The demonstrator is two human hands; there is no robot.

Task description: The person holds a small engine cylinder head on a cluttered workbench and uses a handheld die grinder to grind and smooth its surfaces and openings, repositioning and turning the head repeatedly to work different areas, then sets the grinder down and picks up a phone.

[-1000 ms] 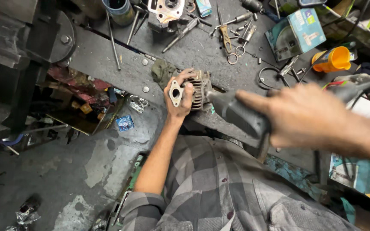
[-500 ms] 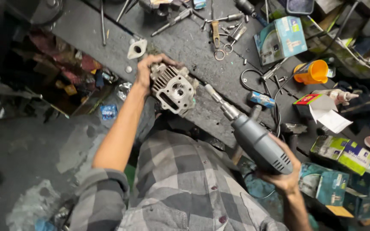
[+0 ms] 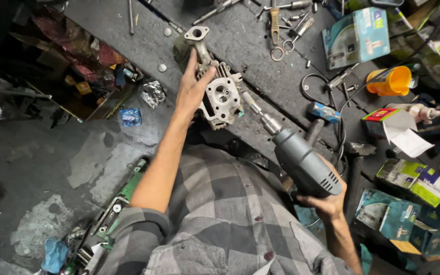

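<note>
Cylinder head (image 3: 221,99) | left fingers (image 3: 192,76) still gripping | drill (image 3: 301,160) now lower, right-hand (image 3: 327,203) clasped

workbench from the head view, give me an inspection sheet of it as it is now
surface: dark metal workbench, grimy
job's things: finned metal engine part at the bench edge; grey power drill, its bit against the part
clutter: orange cup, pliers, washers, small boxes
grippers: left hand grips the part; right hand holds the drill
cables: black cord looped on the bench
surroundings: stained concrete floor, scrap below
</note>
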